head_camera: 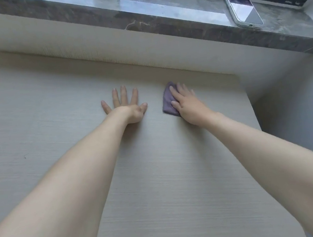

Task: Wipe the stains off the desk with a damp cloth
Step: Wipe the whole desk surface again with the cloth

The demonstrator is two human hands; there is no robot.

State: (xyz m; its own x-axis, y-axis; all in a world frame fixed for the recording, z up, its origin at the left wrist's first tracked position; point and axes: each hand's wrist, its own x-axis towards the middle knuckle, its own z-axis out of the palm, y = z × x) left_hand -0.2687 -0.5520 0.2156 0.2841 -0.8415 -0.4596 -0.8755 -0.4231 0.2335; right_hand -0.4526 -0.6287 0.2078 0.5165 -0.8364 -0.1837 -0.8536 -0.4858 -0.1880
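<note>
The pale wood-grain desk [29, 122] fills most of the head view. My right hand [187, 105] presses flat on a small folded purple cloth [167, 102] near the desk's far right part; the hand covers much of the cloth. My left hand [127, 106] lies palm down on the bare desk a little to the cloth's left, fingers straight and spread. A tiny dark mark [24, 156] shows on the desk at the left.
A dark marble window sill [177, 24] runs behind the desk above a low raised back panel [100, 51]. A phone [243, 10] in a clear case lies on the sill at the right. The desk's right edge [248, 99] drops off beside a grey wall.
</note>
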